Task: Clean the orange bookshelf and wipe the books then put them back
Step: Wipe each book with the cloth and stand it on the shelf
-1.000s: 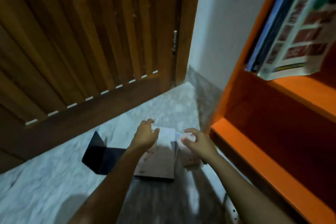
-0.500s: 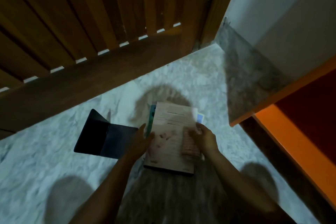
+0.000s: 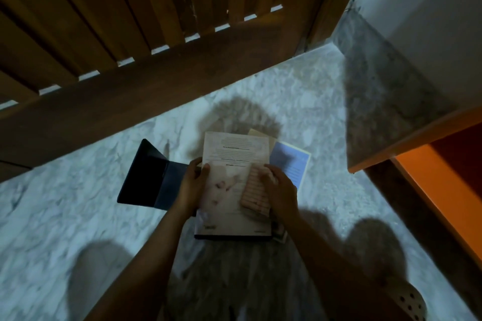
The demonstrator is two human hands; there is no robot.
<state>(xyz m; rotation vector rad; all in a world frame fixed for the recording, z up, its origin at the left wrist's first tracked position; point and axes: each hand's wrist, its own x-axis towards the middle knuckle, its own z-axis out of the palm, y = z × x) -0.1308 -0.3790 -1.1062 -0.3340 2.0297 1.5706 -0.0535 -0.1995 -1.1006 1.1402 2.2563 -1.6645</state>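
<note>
A pale book (image 3: 229, 161) lies on top of a small stack on the marble floor, its back cover up. My left hand (image 3: 191, 186) grips its left edge, thumb on the cover. My right hand (image 3: 277, 191) presses a striped pinkish cloth (image 3: 254, 194) flat against the cover's right side. Under the top book a light blue book (image 3: 293, 163) and a beige one (image 3: 258, 134) stick out to the right. The orange bookshelf (image 3: 430, 182) shows at the right edge, only its lower corner in view.
A dark metal bookend (image 3: 148, 177) stands on the floor just left of the stack. A wooden slatted door (image 3: 130, 34) fills the top. A white wall with grey stone skirting (image 3: 383, 81) stands at the right. A perforated sandal (image 3: 409, 302) is at bottom right.
The view has dropped from the shelf to the floor. My left hand moved from the top of the stack to the book's left edge; my right hand brought the cloth flat onto the cover.
</note>
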